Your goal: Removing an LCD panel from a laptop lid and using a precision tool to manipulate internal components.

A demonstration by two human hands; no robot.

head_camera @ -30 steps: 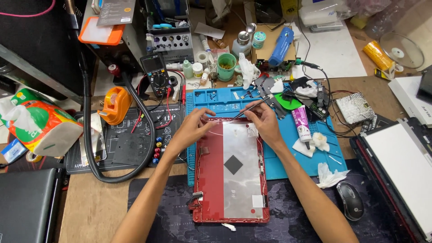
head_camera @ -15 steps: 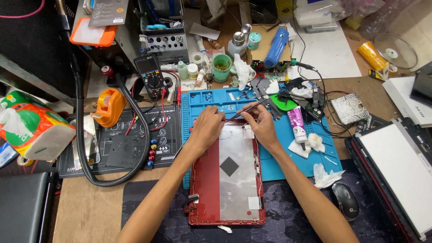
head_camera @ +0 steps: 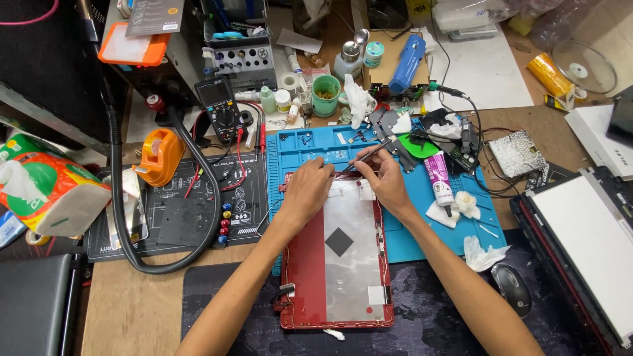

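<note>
red laptop lid (head_camera: 303,277), top edge under left hand (head_camera: 306,191) pressing flat, right hand (head_camera: 386,184) pinching tweezers (head_camera: 366,155)

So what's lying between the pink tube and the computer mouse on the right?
In the head view, crumpled white tissues and a cotton swab lie on the blue mat between the pink tube and the mouse.

— What can't you make out at the red laptop lid (head_camera: 304,277)?

— Its top edge, at twelve o'clock, is covered by the left hand (head_camera: 304,192) and right hand (head_camera: 386,183). Where the tweezers (head_camera: 366,155) tip lands is too small to tell.

— And the edges?

— At three o'clock the white laptop (head_camera: 583,247) is cut off by the frame. At nine o'clock the tissue pack (head_camera: 46,188) runs off too. Screws on the blue mat (head_camera: 422,217) are specks.
</note>
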